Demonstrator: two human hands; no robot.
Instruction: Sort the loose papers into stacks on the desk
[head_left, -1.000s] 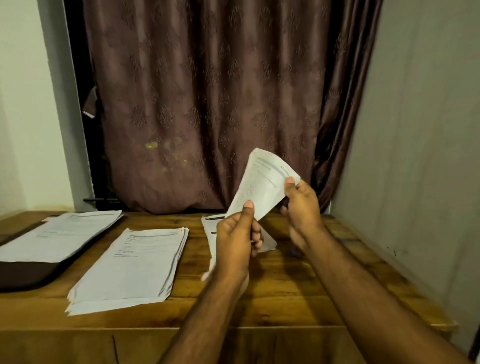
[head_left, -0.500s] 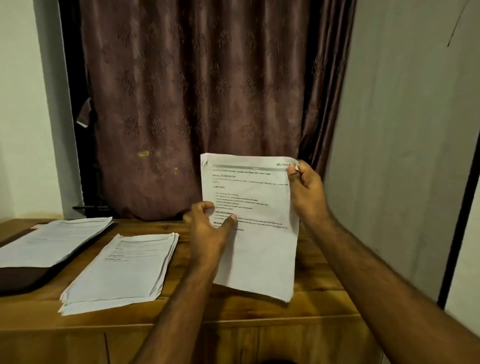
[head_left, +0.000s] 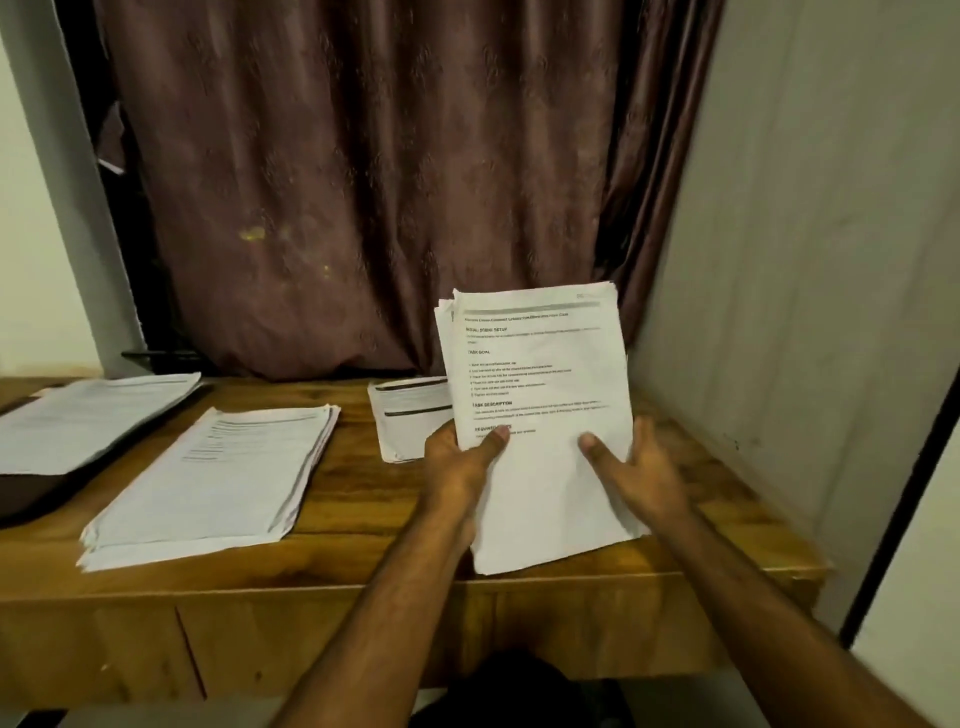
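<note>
I hold a bundle of printed white sheets (head_left: 540, 395) tilted up above the right part of the wooden desk (head_left: 363, 499). My left hand (head_left: 460, 462) grips its left edge, thumb on the printed face. My right hand (head_left: 641, 467) holds the right edge, thumb on the front and fingers behind. A thick paper stack (head_left: 218, 478) lies flat at centre-left. Another stack (head_left: 93, 421) rests on a dark object (head_left: 26, 493) at the far left. A small pile (head_left: 410, 415) lies behind my left hand, partly hidden by the held bundle.
A brown curtain (head_left: 363, 182) hangs behind the desk. A grey wall (head_left: 805, 260) closes off the right side, right next to the desk edge. The desk's front edge (head_left: 363, 587) runs below my hands.
The held paper has dropped lower and now shows several sheets together. My right hand slid from the top corner down to the lower right edge; my left hand now grips the left edge.
</note>
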